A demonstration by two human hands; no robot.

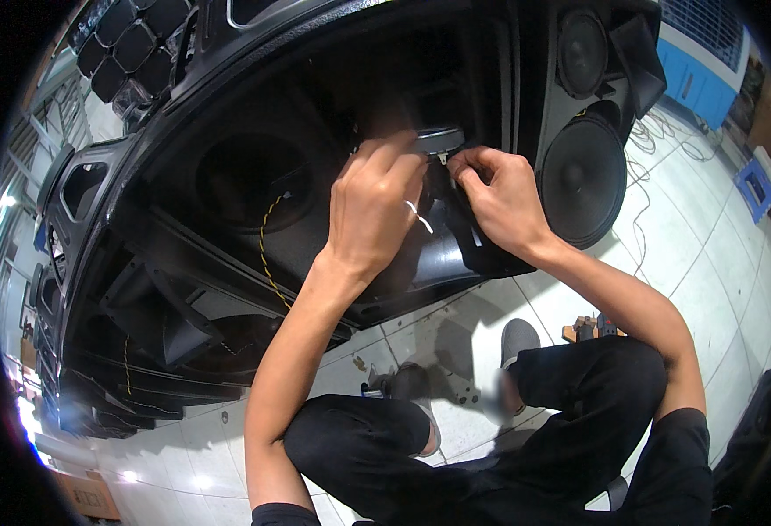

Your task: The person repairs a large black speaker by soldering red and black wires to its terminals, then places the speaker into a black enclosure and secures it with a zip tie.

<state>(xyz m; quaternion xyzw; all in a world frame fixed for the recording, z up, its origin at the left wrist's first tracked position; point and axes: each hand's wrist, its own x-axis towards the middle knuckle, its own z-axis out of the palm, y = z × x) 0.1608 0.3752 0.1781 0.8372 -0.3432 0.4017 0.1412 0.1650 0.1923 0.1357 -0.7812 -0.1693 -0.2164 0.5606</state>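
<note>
A large black speaker cabinet (315,123) lies in front of me. Inside it, a round part with a silver rim (440,138), perhaps a speaker driver, sits between my hands above a glossy black horn (429,245). My left hand (375,206) is closed at the left of this part; its fingertips are blurred and what they grip is hidden. Beside its palm hangs a short white strip or wire (421,216). My right hand (504,197) pinches at the part's lower right edge, next to a small pale tab (444,159); the pinched thing is too small to name.
A yellow-and-black twisted wire (265,254) comes from the round cabinet opening (249,180). Another cabinet with a round speaker cone (581,180) stands at the right. Loose cables (649,145) and a blue stool (758,188) are on the tiled floor (675,254). Tools (598,327) lie near my right knee.
</note>
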